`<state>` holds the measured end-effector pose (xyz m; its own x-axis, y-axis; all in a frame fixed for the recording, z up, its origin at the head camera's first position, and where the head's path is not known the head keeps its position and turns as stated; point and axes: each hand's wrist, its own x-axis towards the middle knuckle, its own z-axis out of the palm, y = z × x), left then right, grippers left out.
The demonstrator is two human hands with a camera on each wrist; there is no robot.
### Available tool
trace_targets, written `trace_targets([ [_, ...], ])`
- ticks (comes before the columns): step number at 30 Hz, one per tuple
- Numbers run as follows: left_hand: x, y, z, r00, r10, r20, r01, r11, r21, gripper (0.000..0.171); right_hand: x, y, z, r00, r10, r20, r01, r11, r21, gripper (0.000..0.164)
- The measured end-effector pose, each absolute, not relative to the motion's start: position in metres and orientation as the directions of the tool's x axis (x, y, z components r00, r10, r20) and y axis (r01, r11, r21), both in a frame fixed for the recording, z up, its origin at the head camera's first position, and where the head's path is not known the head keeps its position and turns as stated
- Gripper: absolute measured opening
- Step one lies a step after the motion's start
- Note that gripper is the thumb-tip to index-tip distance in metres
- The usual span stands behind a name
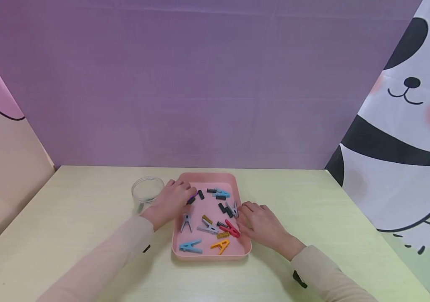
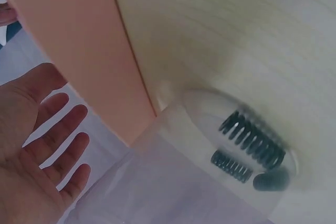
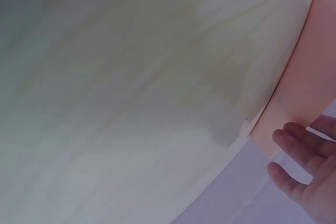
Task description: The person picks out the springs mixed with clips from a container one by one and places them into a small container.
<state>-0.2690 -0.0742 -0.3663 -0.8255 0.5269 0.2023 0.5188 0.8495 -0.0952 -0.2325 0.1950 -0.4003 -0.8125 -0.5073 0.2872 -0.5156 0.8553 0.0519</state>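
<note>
Along the far left rim of the pink tray [image 1: 211, 257], the left hand [image 1: 174, 198] is seen over the edge, fingers loosely extended, nothing visibly gripped; the thumb tip is partly hidden. Beside the tray's right rim, the right hand [image 1: 259, 221] is seen with fingers relaxed and no object held; firm contact with the wall cannot be told. Inside the tray, a blue clip [image 1: 186, 246] and a yellow clip [image 1: 225, 242] are found toward the near end, a red clip [image 1: 233, 230] toward the right wall, a brass spring [image 1: 223, 235] between the latter two. Clips judged light and stiff, probably plastic; best taken across the body. Spring judged bouncy and prone to roll; to be pinched lightly across the coil. Left of the tray, a clear dish [image 1: 147, 191] is noted, likely slippery, perhaps brittle; best held by its rim.
</note>
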Motion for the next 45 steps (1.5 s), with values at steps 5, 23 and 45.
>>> trace_targets([
  [5,-0.274,-0.071,-0.374,-0.828,0.527,0.192,0.503,0.849,-0.163,0.035,-0.232,0.195,-0.400,-0.809,-0.510,0.292,-0.519,0.853,0.051,0.039],
  [23,-0.291,-0.064,-0.386,-0.831,0.531,0.165,0.490,0.840,-0.232,0.025,-0.231,0.196,-0.398,-0.810,-0.510,0.291,-0.516,0.854,0.061,0.040],
  [45,-0.297,-0.060,-0.390,-0.843,0.519,0.141,0.473,0.841,-0.263,0.019,-0.232,0.197,-0.398,-0.808,-0.517,0.284,-0.520,0.851,0.070,0.038],
])
